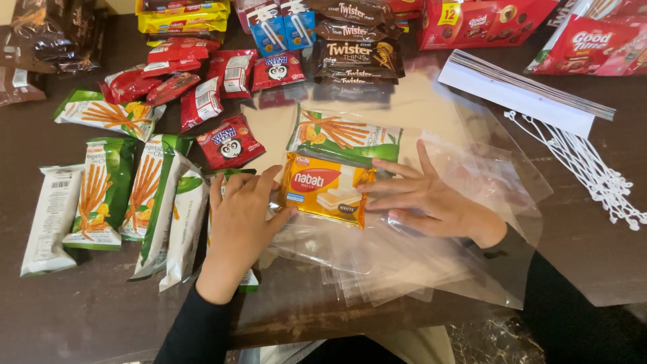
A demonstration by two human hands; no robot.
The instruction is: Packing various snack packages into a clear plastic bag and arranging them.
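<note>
Wafer pack [325,189] (yellow) lay on clear bags [404,256]; left hand [239,219] and right hand [424,195], fingers spread flat, touched its ends.

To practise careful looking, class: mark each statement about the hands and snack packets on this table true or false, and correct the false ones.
1. Both hands touch the orange wafer packet. True.
2. The wafer packet lies on a metal tray. False: it lies on clear plastic bags.
3. The left hand holds scissors. False: it holds nothing, resting flat.
4. Green breadstick packets lie beside the left hand. True.
5. The right hand lies spread on the plastic. True.
</note>
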